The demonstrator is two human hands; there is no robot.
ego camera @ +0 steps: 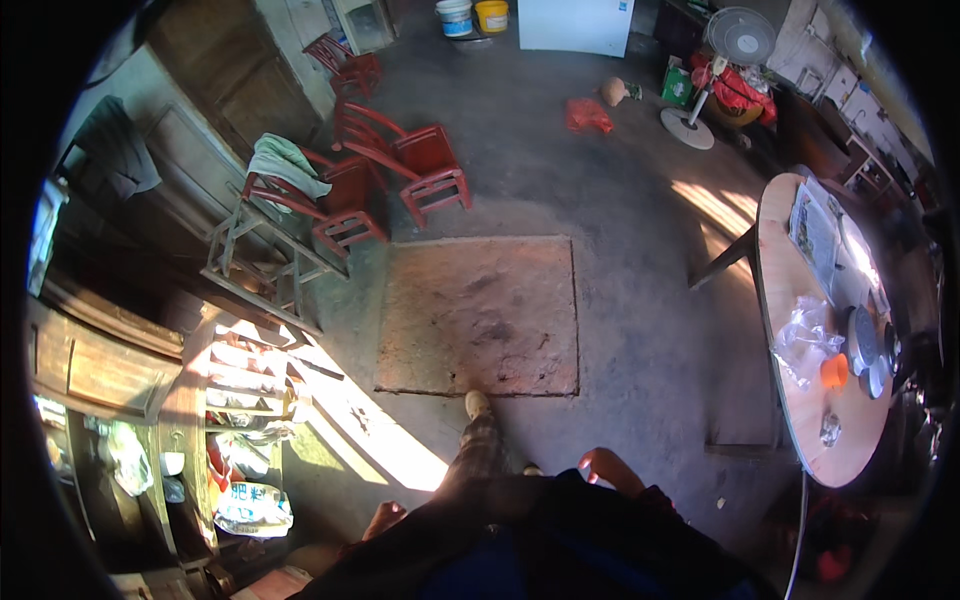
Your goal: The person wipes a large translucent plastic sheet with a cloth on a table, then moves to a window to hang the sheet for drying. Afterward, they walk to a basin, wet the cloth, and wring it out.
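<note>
My left hand point(385, 519) hangs low at my side, its fingers partly hidden by the view from above. No object shows in it, and it touches nothing that I can see. My right hand point(606, 468) hangs in front of my hip, fingers loosely bent and apart, holding nothing. Between them, one shoe point(477, 405) reaches the near edge of a square reddish floor slab point(480, 315). To the left of my left hand, a white printed sack point(253, 511) rests beside a wooden shelf unit point(171, 450). A round-ended wooden table point(806, 442) stands to the right.
Red wooden chairs point(431, 154) and a wooden frame point(259, 292) stand at the left. A pedestal fan point(688, 129), a red plastic bag point(588, 116), buckets point(454, 19) and a white appliance point(574, 28) lie farther off. A plastic bag point(808, 341) and orange cup point(834, 370) are on the table.
</note>
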